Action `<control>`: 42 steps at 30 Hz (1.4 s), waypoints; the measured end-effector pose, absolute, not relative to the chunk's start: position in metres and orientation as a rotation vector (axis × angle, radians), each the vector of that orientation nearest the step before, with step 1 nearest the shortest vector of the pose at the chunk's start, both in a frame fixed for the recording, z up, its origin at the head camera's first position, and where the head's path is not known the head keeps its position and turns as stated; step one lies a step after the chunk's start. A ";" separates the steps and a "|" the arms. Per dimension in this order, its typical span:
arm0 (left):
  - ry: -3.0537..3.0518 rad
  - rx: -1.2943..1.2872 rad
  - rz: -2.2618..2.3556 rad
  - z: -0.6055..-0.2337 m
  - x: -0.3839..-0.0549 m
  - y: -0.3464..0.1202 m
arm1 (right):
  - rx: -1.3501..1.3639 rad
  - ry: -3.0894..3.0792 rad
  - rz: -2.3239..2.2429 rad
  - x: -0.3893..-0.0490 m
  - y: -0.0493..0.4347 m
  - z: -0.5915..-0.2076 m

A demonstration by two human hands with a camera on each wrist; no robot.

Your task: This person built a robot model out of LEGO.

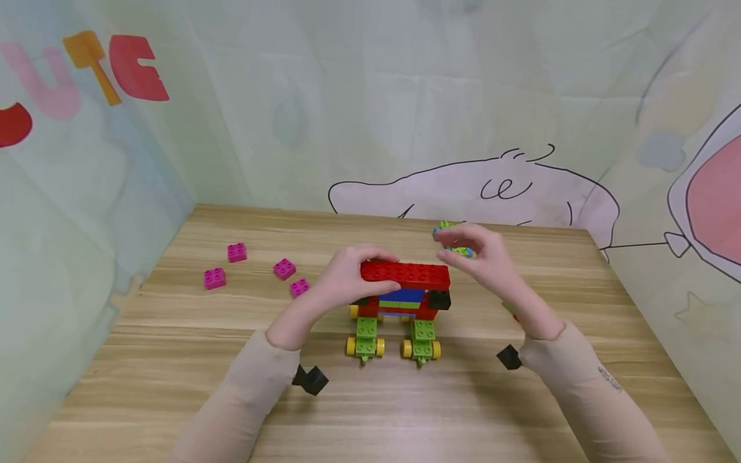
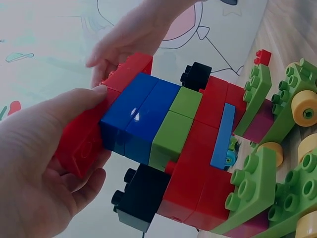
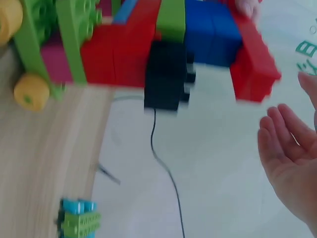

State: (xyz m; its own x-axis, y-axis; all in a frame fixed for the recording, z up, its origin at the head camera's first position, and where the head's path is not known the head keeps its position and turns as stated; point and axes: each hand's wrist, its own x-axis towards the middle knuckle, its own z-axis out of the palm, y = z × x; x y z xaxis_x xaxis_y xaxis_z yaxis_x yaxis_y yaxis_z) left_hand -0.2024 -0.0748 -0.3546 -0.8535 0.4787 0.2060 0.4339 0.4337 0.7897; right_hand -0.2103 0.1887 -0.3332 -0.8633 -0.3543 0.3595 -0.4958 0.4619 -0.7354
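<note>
A toy brick vehicle (image 1: 399, 302) stands on the wooden table, topped by a long red layer (image 1: 425, 275). My left hand (image 1: 345, 273) grips the left end of that layer, thumb on the near side and fingers on the far side. Beneath it come blue bricks (image 2: 141, 111), light green bricks (image 2: 173, 134) and red bricks, with a black brick (image 2: 143, 196) jutting out at either side. Green pieces with yellow wheels (image 1: 407, 348) form the base. Just beyond the right end of the red layer, my right hand (image 1: 483, 254) holds nothing, its thumb and fingers apart.
Several loose magenta bricks (image 1: 215, 278) lie on the left of the table (image 1: 173, 360). Small green and blue pieces (image 1: 461, 251) sit at the back, partly behind the right hand. Beside the right forearm is a small green and red piece (image 1: 512, 312). A printed cloth (image 1: 370, 128) backs the table.
</note>
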 end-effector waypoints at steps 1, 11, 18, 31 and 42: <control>2.622 0.833 1.418 -0.355 -0.202 -0.075 | 0.716 -2.530 1.367 -0.214 0.192 -0.332; 2.646 0.794 1.371 -0.354 -0.202 -0.074 | 0.383 -2.586 1.285 -0.255 0.232 -0.332; 2.650 0.779 1.379 -0.355 -0.202 -0.075 | 0.234 -2.718 1.242 -0.284 0.252 -0.345; 2.630 0.753 1.406 -0.356 -0.203 -0.073 | 0.070 -2.858 1.241 -0.312 0.295 -0.376; 2.618 0.769 1.430 -0.355 -0.202 -0.073 | 0.027 -3.056 1.220 -0.320 0.309 -0.396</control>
